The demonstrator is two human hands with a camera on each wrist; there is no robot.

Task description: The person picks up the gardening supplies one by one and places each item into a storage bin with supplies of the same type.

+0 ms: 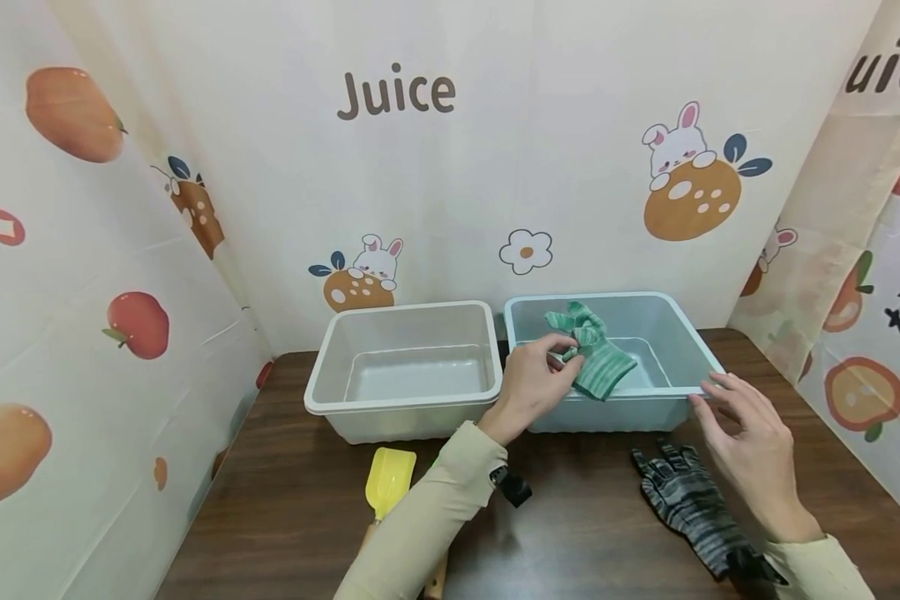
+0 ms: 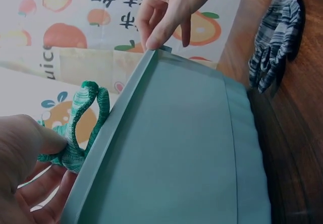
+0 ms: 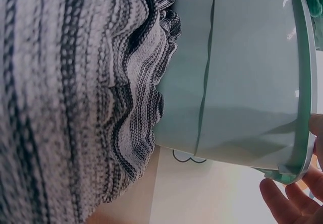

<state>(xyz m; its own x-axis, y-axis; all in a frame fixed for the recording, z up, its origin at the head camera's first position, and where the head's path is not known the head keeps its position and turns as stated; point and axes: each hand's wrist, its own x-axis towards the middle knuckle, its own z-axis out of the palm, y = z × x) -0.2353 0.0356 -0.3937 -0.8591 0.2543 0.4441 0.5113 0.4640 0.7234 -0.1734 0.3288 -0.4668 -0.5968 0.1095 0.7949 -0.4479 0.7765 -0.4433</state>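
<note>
In the head view my left hand (image 1: 536, 375) pinches a green striped knit glove (image 1: 606, 368) at the front rim of a light blue plastic bin (image 1: 615, 412). The glove's fingers stick up and its cuff hangs to the right. The left wrist view shows my thumb on the bunched glove (image 2: 75, 133), right beside the rim. My right hand (image 1: 753, 446) grips the bin's front right corner between thumb and fingers. Below that hand, a grey and black striped knit glove (image 1: 693, 500) lies on the table; it looms large in the right wrist view.
A white plastic bin (image 1: 412, 408) stands left of the blue one. A yellow shovel (image 1: 390, 479) lies in front of it, partly under my left forearm. A wooden handle (image 1: 437, 579) shows by the sleeve. Printed curtains surround the brown wooden table (image 1: 262, 500).
</note>
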